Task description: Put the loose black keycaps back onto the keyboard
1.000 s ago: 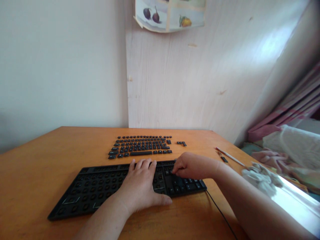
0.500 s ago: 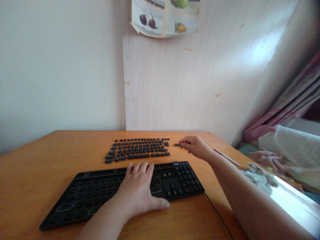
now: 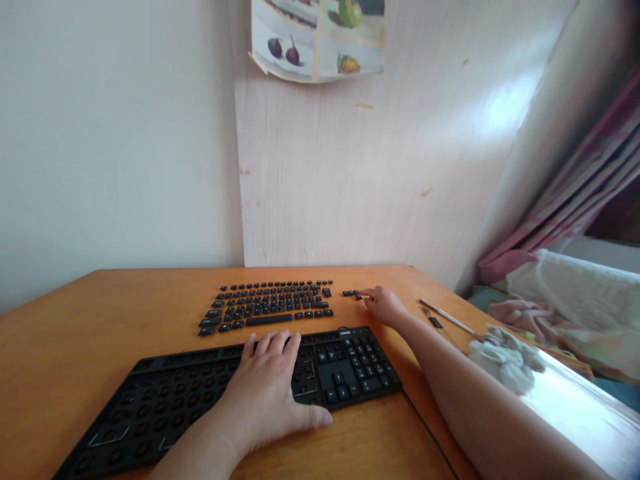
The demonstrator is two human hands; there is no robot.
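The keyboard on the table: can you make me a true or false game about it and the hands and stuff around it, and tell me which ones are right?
1. The left hand is spread over the keyboard. True.
2. The right hand is beside a small group of loose keycaps. True.
3. The number keys at the right end are all gone. False: those number keys are in place.
4. The long spacebar lies loose on the table. True.
5. The keyboard has no cable. False: a black cable runs from its right end.
6. The crumpled cloth lies on the keyboard. False: that cloth is off to the right, apart from it.
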